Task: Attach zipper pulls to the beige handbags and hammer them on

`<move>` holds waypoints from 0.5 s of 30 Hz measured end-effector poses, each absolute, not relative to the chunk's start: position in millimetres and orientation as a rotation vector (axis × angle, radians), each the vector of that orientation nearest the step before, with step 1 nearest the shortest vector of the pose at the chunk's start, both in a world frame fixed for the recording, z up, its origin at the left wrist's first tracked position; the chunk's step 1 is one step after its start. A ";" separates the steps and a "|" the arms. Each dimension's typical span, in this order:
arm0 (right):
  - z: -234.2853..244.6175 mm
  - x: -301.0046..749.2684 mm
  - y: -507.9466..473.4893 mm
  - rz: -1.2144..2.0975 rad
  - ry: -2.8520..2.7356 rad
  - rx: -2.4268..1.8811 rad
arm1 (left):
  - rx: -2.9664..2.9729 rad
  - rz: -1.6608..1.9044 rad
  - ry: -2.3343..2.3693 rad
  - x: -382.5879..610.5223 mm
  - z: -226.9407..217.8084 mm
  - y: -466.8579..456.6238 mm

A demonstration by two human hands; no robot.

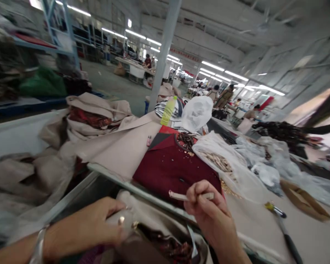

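My right hand (211, 214) is closed, pinching a short beige strap (177, 196) above the table edge. The strap sticks out to both sides of the fingers. Low on the left, my left hand (90, 223) grips the edge of a beige bag (143, 211) between thumb and fingers. The bag has gold-coloured metal fittings and a shiny dark red lining (180, 251). Its lower part runs out of view. A folded maroon cloth (165, 168) lies on the table just beyond my right hand, with small metal parts scattered over it.
A clear plastic bag (250, 185) holds more beige straps. To the right lie a yellow-handled screwdriver (276, 209), a black-handled tool (291, 244) and a brown cardboard piece (305, 200). A yellow-green bottle (169, 110) lies near a metal post (165, 47). Beige bags (99, 113) are piled left.
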State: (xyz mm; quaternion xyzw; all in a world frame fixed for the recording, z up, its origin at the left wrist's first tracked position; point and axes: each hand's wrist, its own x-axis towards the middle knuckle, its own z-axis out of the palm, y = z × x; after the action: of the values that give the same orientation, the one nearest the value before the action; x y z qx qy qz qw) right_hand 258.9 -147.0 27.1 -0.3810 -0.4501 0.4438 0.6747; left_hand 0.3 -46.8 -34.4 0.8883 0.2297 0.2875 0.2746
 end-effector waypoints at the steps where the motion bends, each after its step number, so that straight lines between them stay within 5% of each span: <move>1: 22.6 244.6 -151.5 1.035 -1.054 -0.852 | 2.255 0.565 0.641 -4.9 -29.2 -42.6; 4: 13.9 217.1 -164.3 1.082 -1.244 -1.023 | 1.779 0.104 0.683 -11.2 -12.9 -24.5; 15: 7.0 202.2 -167.5 0.925 -1.687 -1.419 | 1.631 0.010 0.714 -1.7 -20.8 -15.3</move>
State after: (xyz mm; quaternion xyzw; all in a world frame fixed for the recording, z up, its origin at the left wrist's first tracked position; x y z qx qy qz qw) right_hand 202.2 -167.5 7.0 -0.5524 -0.6564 0.3599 0.3668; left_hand -1.7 -15.3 -20.8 0.7121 0.3116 0.0045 0.6291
